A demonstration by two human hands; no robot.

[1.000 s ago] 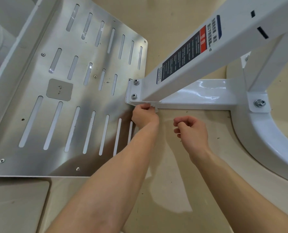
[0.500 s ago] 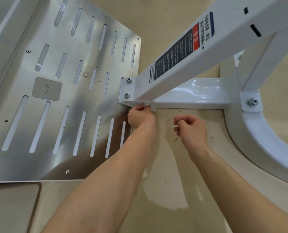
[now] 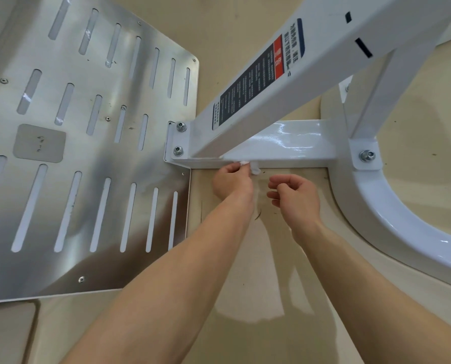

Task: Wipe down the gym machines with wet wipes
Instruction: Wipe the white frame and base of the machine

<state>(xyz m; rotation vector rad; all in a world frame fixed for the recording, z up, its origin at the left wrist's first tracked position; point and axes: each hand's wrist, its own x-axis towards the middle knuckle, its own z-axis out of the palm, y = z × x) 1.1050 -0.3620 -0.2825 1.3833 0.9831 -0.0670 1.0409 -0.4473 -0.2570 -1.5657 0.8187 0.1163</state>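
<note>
We look down on a beige floor (image 3: 258, 35), most of its left side covered by a large brushed-steel plate (image 3: 93, 158) cut with rows of long slots and carrying 1 grey rectangular patch (image 3: 39, 143). To the right stands the white frame of the gym machine: a slanted beam (image 3: 324, 61) runs from the upper right down to the plate's edge, a glossy horizontal bar (image 3: 284, 143) lies under it along the floor, and a curved base tube (image 3: 392, 222) sweeps away to the lower right. A dark label (image 3: 253, 82) with a red block and small print sits on the beam's face; we cannot read it. Our 2 bare forearms reach up from the bottom edge. Our left hand (image 3: 232, 181) is at the lower front edge of the horizontal bar, fingers curled and pinching a small crumpled white wet wipe (image 3: 253, 168) that touches that edge, just right of where the beam meets the bar. Our right hand (image 3: 298, 197) hangs above the floor just beside the left, apart from the frame, its fingers curled in toward the palm with nothing visible in them. 2 bolts (image 3: 181, 126) fix the bracket at the plate's edge, and 1 more bolt (image 3: 367, 155) sits on the bracket where the bar joins the curved tube.
</note>
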